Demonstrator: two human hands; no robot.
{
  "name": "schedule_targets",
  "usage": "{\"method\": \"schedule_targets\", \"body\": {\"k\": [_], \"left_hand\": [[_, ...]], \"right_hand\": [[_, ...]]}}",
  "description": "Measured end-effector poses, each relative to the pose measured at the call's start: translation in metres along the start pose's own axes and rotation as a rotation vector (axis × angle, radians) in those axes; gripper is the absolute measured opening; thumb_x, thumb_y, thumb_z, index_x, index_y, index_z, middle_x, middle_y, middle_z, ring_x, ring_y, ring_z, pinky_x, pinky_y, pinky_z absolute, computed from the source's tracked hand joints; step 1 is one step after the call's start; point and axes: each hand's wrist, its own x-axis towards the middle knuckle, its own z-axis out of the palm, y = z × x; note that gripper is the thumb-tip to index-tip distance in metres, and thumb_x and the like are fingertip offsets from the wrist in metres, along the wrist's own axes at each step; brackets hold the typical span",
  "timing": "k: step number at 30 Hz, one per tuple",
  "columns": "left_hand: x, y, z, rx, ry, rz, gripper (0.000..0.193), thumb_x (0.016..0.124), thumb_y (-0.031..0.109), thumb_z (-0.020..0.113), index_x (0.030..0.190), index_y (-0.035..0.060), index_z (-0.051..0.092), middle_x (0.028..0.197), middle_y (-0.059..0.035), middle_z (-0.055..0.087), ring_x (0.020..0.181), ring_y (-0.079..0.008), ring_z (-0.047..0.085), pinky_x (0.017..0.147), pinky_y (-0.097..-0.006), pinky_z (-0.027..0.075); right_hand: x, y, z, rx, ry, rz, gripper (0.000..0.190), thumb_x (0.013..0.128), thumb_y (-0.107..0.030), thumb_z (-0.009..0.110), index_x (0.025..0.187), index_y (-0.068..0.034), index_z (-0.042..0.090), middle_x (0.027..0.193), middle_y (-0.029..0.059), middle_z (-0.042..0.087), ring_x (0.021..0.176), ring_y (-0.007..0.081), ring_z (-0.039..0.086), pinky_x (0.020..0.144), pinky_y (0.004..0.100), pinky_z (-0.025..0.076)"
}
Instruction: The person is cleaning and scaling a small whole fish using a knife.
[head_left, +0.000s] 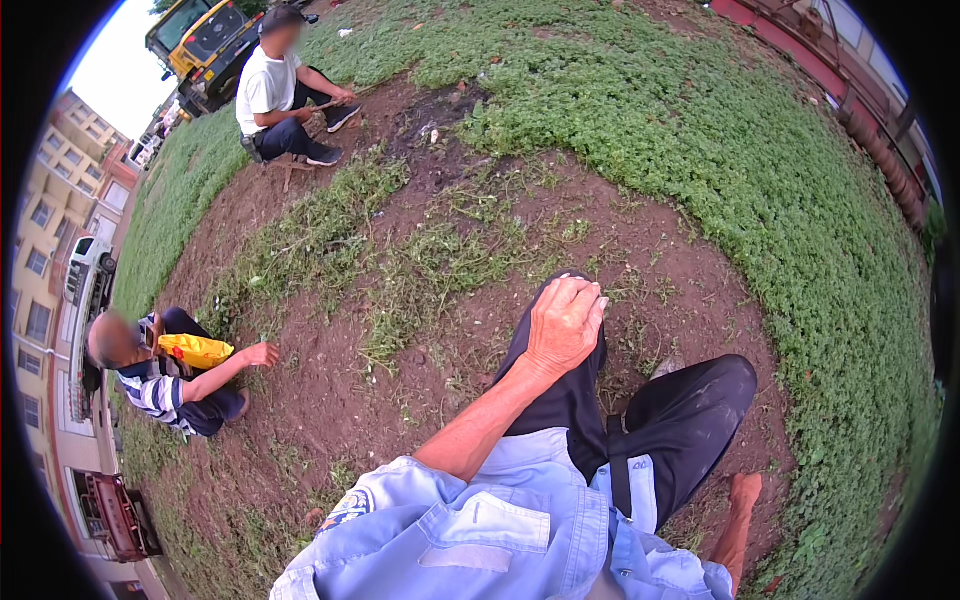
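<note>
My left hand (566, 322) rests on my left knee in dark trousers, its fingers bent over the kneecap and no object seen in it. Low on the right, outside my bent right leg (694, 420), my right hand (745, 486) hangs beside the bare soil. Only part of it shows, and its fingers cannot be made out. Before me lies brown soil (450, 352) strewn with pulled or cut green plants (442, 262).
One person (274, 97) in a white shirt squats ahead, holding a thin stick. Another person (172, 375) in a striped shirt crouches at left with a yellow bag (196, 350). Low green plants (637, 112) border the soil. Beyond stand a yellow machine (210, 45) and parked vehicles.
</note>
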Motion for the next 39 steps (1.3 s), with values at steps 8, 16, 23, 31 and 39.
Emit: {"method": "schedule_targets", "body": {"k": [8,16,23,31,39], "left_hand": [[0.000,0.000,0.001,-0.001,-0.005,-0.007,0.019,0.083,0.008,0.072,0.099,-0.0023,0.069,0.093,-0.0143,0.065,0.090,-0.0341,0.063,0.091,-0.0459,0.051],[-0.001,-0.002,-0.001,0.004,-0.006,-0.008,0.020,0.083,0.008,0.072,0.099,-0.0024,0.069,0.093,-0.0145,0.065,0.090,-0.0341,0.063,0.091,-0.0458,0.051],[0.000,-0.001,0.001,-0.005,-0.009,-0.002,0.020,0.082,0.007,0.072,0.099,-0.0025,0.069,0.092,-0.0147,0.064,0.088,-0.0344,0.063,0.090,-0.0457,0.052],[0.000,-0.002,0.001,-0.001,-0.010,0.008,0.020,0.082,0.007,0.072,0.099,-0.0030,0.069,0.093,-0.0149,0.064,0.088,-0.0345,0.063,0.091,-0.0456,0.051],[0.001,0.000,0.000,-0.006,-0.010,0.001,0.019,0.082,0.007,0.072,0.097,-0.0026,0.068,0.092,-0.0149,0.065,0.090,-0.0344,0.063,0.090,-0.0455,0.051]], "right_hand": [[0.005,0.010,0.009,-0.012,0.039,0.003,0.034,0.073,-0.014,0.061,0.092,0.014,0.066,0.095,0.0349,0.069,0.097,0.0474,0.069,0.084,0.0490,0.053],[-0.009,-0.013,-0.008,0.030,-0.040,0.054,0.035,0.073,-0.014,0.064,0.095,0.014,0.066,0.099,0.0354,0.068,0.102,0.0471,0.067,0.087,0.0477,0.053],[0.006,0.007,0.006,-0.046,-0.031,0.041,0.035,0.075,-0.013,0.063,0.099,0.012,0.066,0.103,0.0340,0.068,0.106,0.0471,0.066,0.090,0.0497,0.052],[-0.002,0.002,0.004,-0.018,0.018,0.010,0.029,0.074,-0.012,0.061,0.089,0.012,0.069,0.097,0.0346,0.069,0.101,0.0473,0.068,0.086,0.0494,0.053],[-0.001,0.005,0.006,0.003,0.032,0.000,0.029,0.073,-0.012,0.060,0.087,0.013,0.068,0.093,0.0352,0.068,0.098,0.0468,0.069,0.083,0.0496,0.053]]}}
